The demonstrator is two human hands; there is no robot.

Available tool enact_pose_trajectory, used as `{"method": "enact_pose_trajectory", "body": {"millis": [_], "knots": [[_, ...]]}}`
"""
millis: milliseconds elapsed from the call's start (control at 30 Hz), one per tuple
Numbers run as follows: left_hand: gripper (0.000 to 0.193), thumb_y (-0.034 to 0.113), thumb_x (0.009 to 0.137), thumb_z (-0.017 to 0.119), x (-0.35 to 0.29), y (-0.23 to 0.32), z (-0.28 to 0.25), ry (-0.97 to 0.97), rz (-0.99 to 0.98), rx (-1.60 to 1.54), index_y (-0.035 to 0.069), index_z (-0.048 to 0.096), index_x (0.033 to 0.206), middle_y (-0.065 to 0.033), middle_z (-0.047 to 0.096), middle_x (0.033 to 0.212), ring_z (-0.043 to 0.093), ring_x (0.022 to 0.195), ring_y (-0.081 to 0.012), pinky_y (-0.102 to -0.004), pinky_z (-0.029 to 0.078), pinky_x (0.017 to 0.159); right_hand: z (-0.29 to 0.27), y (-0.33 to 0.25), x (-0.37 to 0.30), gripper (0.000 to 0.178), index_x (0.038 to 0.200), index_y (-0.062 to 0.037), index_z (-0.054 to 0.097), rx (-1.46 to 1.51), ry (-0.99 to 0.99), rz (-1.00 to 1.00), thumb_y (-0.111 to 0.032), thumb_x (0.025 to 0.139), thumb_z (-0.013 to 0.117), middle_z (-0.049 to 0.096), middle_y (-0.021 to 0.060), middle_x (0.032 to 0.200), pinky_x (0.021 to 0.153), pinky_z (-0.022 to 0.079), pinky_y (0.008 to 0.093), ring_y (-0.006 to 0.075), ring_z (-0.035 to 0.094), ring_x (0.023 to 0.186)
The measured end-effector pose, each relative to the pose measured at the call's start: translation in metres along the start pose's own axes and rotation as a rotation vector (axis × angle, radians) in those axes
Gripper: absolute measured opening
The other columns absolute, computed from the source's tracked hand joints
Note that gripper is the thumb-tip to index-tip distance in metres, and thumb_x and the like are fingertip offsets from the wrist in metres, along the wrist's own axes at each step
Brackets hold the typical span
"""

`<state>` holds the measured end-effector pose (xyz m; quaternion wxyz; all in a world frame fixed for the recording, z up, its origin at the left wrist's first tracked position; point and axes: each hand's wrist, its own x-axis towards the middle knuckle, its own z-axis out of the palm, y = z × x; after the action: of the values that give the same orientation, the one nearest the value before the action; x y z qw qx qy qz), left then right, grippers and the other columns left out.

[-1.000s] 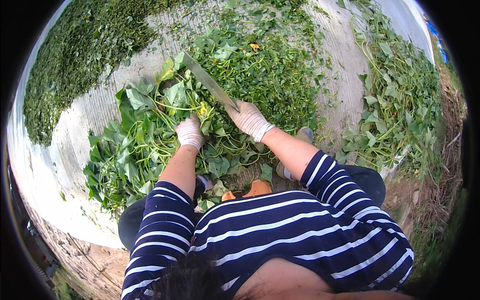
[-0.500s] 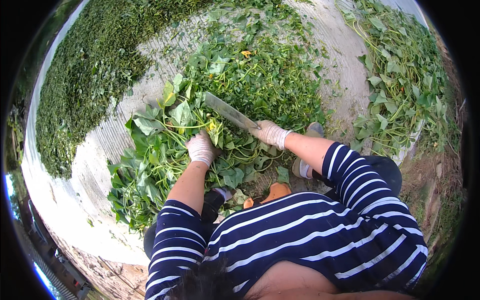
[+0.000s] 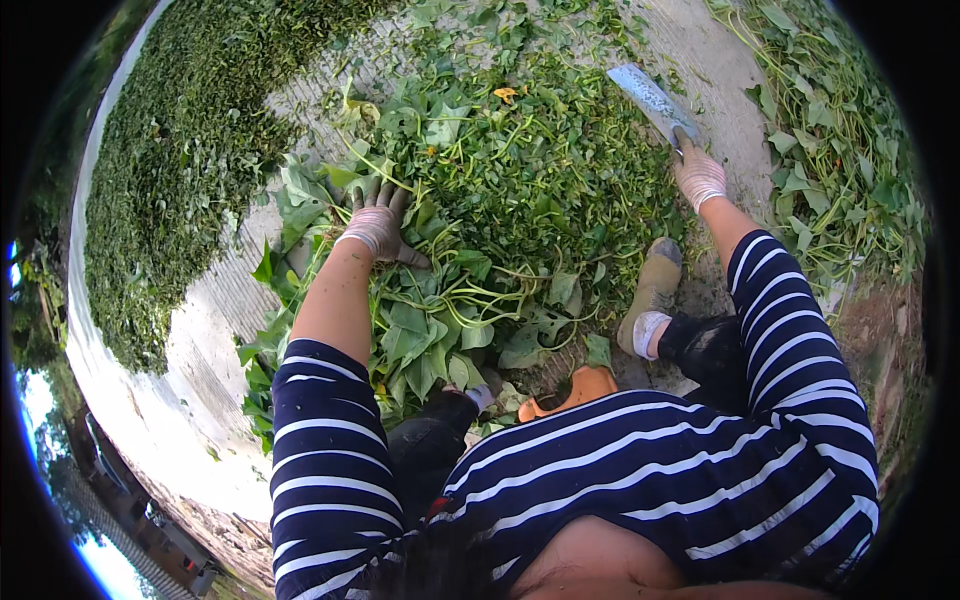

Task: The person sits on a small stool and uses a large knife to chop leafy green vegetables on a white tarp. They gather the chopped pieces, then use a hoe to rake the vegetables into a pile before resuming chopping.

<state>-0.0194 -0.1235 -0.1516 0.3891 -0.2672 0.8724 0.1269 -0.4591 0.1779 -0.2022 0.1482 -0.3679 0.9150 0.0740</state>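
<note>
My left hand [image 3: 380,222], in a thin glove with a pale cuff, lies on the leafy green vines [image 3: 415,340] with its fingers spread. Nothing is gripped in it. Out to the right, my gloved right hand [image 3: 699,176] is closed round the handle of a broad-bladed knife [image 3: 648,98]. The blade points up and left, over the right edge of a heap of chopped leaves and stems [image 3: 560,160]. Whole vines lie beneath the left hand and between it and my left leg.
Finely chopped greens [image 3: 200,130] cover the ribbed concrete [image 3: 225,300] at the far left. More whole vines [image 3: 830,140] are piled at the right. My right shoe [image 3: 655,285] stands by the chopped heap. An orange curved object [image 3: 585,388] shows between my legs.
My right hand has swung the knife away to the right, apart from the vines. My left hand has loosened from the bunch, spread its fingers and shifted slightly left and farther out.
</note>
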Motion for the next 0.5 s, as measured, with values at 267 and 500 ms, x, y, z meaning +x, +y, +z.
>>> {"method": "enact_pose_trajectory", "body": {"millis": [267,500], "knots": [[0.134,0.053,0.048,0.093,-0.045,0.045,0.034,-0.092,-0.197,-0.303,0.002,0.025,0.151,-0.0267,0.051,0.136,0.056,0.122,-0.0380,-0.0437,0.047,0.103,0.014,-0.069,0.015,0.047,0.135,-0.0204,0.058,0.026,0.128,0.069,-0.043,0.094,0.058,0.052,0.0149,0.130,0.099,0.045,0.0528,0.0378,0.050,0.122],[0.108,0.042,0.047,0.094,-0.066,0.076,0.072,0.205,-0.254,-0.327,0.002,0.045,0.134,-0.0189,0.061,0.118,0.061,0.109,-0.0347,-0.0440,0.050,0.094,-0.039,-0.324,0.082,0.116,0.160,-0.0255,0.006,0.437,-0.309,-0.110,-0.082,0.074,0.060,0.011,0.0211,0.164,0.119,0.021,0.0602,0.0439,0.017,0.149]]}}
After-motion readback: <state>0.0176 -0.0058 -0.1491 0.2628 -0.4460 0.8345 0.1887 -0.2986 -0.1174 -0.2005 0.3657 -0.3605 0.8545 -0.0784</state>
